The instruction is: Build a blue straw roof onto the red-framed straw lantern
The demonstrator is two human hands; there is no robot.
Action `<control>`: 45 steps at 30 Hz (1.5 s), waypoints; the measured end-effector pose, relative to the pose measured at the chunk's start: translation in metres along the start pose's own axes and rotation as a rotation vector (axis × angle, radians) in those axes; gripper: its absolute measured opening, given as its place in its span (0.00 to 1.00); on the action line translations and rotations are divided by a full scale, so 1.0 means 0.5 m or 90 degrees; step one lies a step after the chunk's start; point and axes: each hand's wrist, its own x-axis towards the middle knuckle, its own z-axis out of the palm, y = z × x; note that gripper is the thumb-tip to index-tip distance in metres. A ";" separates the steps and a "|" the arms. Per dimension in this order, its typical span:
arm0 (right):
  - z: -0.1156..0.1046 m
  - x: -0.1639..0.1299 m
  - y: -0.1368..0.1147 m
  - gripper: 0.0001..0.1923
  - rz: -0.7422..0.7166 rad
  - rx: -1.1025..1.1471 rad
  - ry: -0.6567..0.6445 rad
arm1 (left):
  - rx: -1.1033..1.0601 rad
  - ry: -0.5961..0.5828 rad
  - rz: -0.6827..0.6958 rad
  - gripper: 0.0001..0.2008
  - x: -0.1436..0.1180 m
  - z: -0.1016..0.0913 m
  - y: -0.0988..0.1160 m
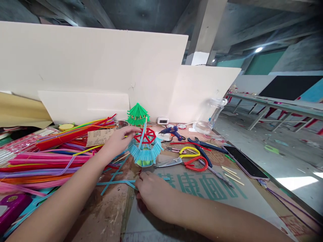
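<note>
A small pavilion-like craft model, with a skirt of light blue pipe cleaners and a red spoked ring on top, stands upright in the middle of the table. My left hand reaches it from the left, its fingertips closed at the edge of the red ring. A light blue strip with a pale tip rises slanted in front of the ring. Lower down, my right hand is curled on the table over light blue pipe cleaners, fingertips pressed against them. The undersides of those fingers are hidden.
Yellow-and-red-handled scissors, dark blue pliers and a glue gun lie to the right. Colourful pipe cleaners are heaped left. A green tiered model, clock, water bottle and phone surround the work.
</note>
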 end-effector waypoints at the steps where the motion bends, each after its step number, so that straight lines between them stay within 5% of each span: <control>1: 0.002 0.000 0.002 0.10 -0.001 -0.013 -0.004 | -0.002 0.002 0.002 0.17 0.001 0.002 -0.002; 6: 0.008 0.006 0.005 0.07 -0.017 -0.057 -0.015 | 0.005 0.005 0.005 0.17 0.002 0.006 -0.008; 10: -0.028 -0.004 -0.007 0.07 0.036 0.046 0.038 | 0.009 0.000 0.011 0.17 0.002 0.003 -0.004; 15: -0.118 -0.030 0.003 0.08 0.118 0.448 0.234 | 0.008 -0.018 -0.005 0.20 0.001 -0.002 0.004; 20: -0.168 -0.024 0.077 0.13 0.191 0.805 0.453 | -0.038 -0.013 -0.027 0.23 0.002 0.004 -0.002; 25: -0.158 -0.002 0.136 0.13 0.233 0.852 0.418 | -0.036 -0.002 -0.046 0.20 0.010 -0.006 0.000; 35: -0.147 0.037 0.151 0.13 0.233 0.711 0.363 | -0.039 0.062 -0.038 0.26 0.061 -0.041 0.091; 45: -0.112 0.043 0.146 0.13 0.257 0.814 0.424 | 0.012 0.028 -0.026 0.21 0.056 -0.008 0.065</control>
